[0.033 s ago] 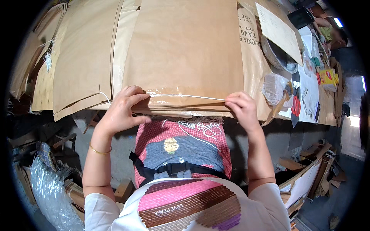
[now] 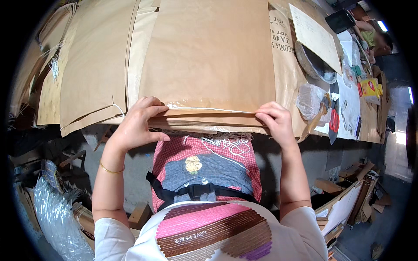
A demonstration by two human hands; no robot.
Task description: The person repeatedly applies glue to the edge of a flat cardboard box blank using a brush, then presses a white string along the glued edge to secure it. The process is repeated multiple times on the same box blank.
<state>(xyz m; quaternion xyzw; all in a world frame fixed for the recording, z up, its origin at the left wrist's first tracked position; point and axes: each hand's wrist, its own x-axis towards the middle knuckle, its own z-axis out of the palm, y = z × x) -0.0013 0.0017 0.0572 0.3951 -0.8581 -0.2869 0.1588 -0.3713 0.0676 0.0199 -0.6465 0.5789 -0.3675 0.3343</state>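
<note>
A white string (image 2: 209,109) runs across the near edge of a large brown paper sheet (image 2: 209,52) on top of a stack. My left hand (image 2: 138,122) has its curled fingertips on the string's left end, while its thumb stands apart below the edge. At the other end, my right hand (image 2: 277,123) pinches the string and the paper edge between thumb and fingers. A wet, shiny strip shows on the paper beside the string. Loose white strings (image 2: 230,142) lie bunched on my lap, over the red checked apron (image 2: 257,174).
More brown paper stacks (image 2: 93,65) lie to the left. On the right are a bowl (image 2: 307,65) under a white sheet, a plastic-wrapped block (image 2: 310,101), a brush (image 2: 320,115), red-handled scissors (image 2: 334,119) and a yellow packet (image 2: 370,89). Another person (image 2: 368,35) is at far right.
My right hand has shifted slightly to the right. The string now sits closer along the sheet's near edge, which is a little raised. My left hand stays almost in place.
</note>
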